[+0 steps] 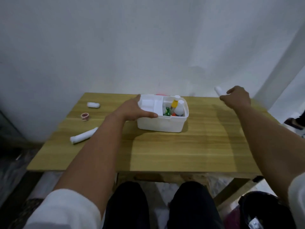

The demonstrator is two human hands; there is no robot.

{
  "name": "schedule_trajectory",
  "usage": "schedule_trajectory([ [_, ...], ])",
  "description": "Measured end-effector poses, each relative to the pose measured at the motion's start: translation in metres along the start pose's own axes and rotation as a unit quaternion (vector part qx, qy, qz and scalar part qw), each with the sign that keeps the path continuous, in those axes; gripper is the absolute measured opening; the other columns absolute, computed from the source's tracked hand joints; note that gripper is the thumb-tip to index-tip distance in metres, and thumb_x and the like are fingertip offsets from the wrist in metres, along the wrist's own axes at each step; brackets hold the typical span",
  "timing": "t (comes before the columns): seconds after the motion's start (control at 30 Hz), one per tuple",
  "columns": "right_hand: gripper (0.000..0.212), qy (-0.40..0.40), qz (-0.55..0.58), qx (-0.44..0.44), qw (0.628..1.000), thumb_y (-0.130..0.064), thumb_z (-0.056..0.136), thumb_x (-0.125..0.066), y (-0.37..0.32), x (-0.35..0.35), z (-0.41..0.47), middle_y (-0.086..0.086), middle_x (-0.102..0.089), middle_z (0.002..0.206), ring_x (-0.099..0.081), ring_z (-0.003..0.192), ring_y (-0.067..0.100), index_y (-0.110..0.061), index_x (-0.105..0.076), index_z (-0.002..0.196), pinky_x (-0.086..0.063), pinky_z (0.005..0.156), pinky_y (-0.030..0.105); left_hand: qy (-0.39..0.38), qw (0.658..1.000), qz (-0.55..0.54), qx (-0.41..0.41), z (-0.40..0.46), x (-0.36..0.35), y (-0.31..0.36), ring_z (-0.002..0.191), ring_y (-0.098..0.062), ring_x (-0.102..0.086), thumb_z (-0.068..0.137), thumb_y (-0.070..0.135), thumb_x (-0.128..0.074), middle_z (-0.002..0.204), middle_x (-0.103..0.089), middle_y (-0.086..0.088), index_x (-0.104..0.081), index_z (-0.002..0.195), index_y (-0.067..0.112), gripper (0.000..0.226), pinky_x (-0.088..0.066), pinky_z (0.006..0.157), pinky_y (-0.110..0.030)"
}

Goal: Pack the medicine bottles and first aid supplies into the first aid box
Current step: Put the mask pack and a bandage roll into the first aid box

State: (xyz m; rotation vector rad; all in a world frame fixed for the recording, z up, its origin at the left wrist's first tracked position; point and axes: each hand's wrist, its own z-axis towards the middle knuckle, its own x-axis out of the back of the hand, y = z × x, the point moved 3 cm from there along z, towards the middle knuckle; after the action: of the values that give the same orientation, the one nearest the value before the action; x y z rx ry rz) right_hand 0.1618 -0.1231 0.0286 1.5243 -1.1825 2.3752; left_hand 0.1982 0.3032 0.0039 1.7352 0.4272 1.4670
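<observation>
The first aid box (160, 123) sits mid-worktop (165, 154), lid off, w/ bottles (179, 109) already standing in its right compartment. Left hand (137, 109) is spread flat over the box's left rim, fingers apart, steadying it, not gripping anything. Right hand (236, 98) is pinched shut on a white gauze roll (219, 90), up off the surface, well right of the box. That roll looks soft & light, prob. squashes easily, so a loose hold round its middle should do. Another long roll (83, 136), a tape ring (85, 116) & a small white capsule-shaped item (93, 105) lie left of the box.
</observation>
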Motion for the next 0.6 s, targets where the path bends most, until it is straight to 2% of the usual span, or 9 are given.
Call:
schedule_trajectory([
  [0.07, 0.055, 0.007, 0.042, 0.024, 0.999, -0.037, 0.082, -0.077, -0.018, 0.008, -0.010, 0.012, -0.066, 0.131, -0.064, 0.117, 0.033, -0.011, -0.064, 0.130, -0.050, 0.093, 0.041, -0.005, 1.000, 0.004, 0.017, -0.001, 0.000, 0.000, 0.114, -0.018, -0.056, 0.054, 0.065, -0.092, 0.129, -0.055, 0.010, -0.043, 0.150, 0.032, 0.112, -0.056, 0.071, -0.031],
  [0.13, 0.062, -0.001, 0.091, 0.042, 0.995, -0.032, 0.080, -0.079, -0.039, 0.016, -0.017, 0.011, -0.062, 0.138, -0.065, 0.117, 0.031, -0.013, -0.060, 0.137, -0.054, 0.093, 0.041, -0.012, 0.999, 0.007, 0.030, -0.001, -0.001, -0.001, 0.114, -0.020, -0.056, 0.050, 0.070, -0.091, 0.134, -0.054, 0.008, -0.039, 0.153, 0.033, 0.120, -0.059, 0.065, -0.032],
  [0.23, 0.073, -0.050, 0.183, 0.066, 0.980, -0.029, 0.077, -0.083, -0.070, 0.023, -0.023, 0.012, -0.062, 0.140, -0.067, 0.117, 0.030, -0.014, -0.058, 0.144, -0.056, 0.092, 0.040, -0.013, 0.999, 0.017, 0.038, 0.000, -0.001, -0.001, 0.115, -0.022, -0.056, 0.050, 0.070, -0.090, 0.138, -0.053, 0.006, -0.036, 0.154, 0.033, 0.123, -0.063, 0.069, -0.038],
  [0.3, 0.073, -0.104, 0.234, 0.083, 0.963, -0.023, 0.081, -0.083, -0.091, 0.027, -0.033, 0.014, -0.066, 0.132, -0.068, 0.111, 0.029, -0.016, -0.054, 0.147, -0.055, 0.088, 0.040, -0.013, 0.999, 0.018, 0.042, 0.001, -0.002, 0.000, 0.118, -0.024, -0.054, 0.052, 0.069, -0.091, 0.141, -0.049, 0.006, -0.031, 0.158, 0.031, 0.128, -0.062, 0.069, -0.037],
  [0.37, 0.072, -0.169, 0.267, 0.101, 0.943, -0.016, 0.085, -0.080, -0.112, 0.028, -0.051, 0.013, -0.073, 0.119, -0.071, 0.098, 0.023, -0.019, -0.050, 0.150, -0.054, 0.080, 0.038, -0.011, 0.999, 0.014, 0.036, 0.002, -0.002, 0.000, 0.117, -0.024, -0.053, 0.060, 0.061, -0.091, 0.132, -0.049, 0.007, -0.032, 0.157, 0.029, 0.118, -0.060, 0.070, -0.037],
  [0.43, 0.072, -0.226, 0.283, 0.126, 0.924, -0.012, 0.086, -0.079, -0.131, 0.027, -0.070, 0.009, -0.076, 0.110, -0.073, 0.090, 0.020, -0.023, -0.049, 0.150, -0.052, 0.078, 0.036, -0.015, 0.999, 0.011, 0.030, 0.004, -0.003, -0.001, 0.113, -0.023, -0.053, 0.064, 0.057, -0.091, 0.125, -0.049, 0.008, -0.035, 0.154, 0.030, 0.110, -0.059, 0.071, -0.036],
  [0.6, 0.065, -0.289, 0.201, 0.205, 0.913, -0.015, 0.086, -0.082, -0.148, 0.008, -0.100, 0.005, -0.075, 0.097, -0.072, 0.080, 0.014, -0.022, -0.053, 0.144, -0.051, 0.070, 0.028, -0.024, 0.999, 0.016, 0.044, 0.008, -0.004, -0.008, 0.113, -0.023, -0.054, 0.050, 0.072, -0.089, 0.136, -0.052, 0.006, -0.033, 0.155, 0.035, 0.125, -0.060, 0.065, -0.034],
])
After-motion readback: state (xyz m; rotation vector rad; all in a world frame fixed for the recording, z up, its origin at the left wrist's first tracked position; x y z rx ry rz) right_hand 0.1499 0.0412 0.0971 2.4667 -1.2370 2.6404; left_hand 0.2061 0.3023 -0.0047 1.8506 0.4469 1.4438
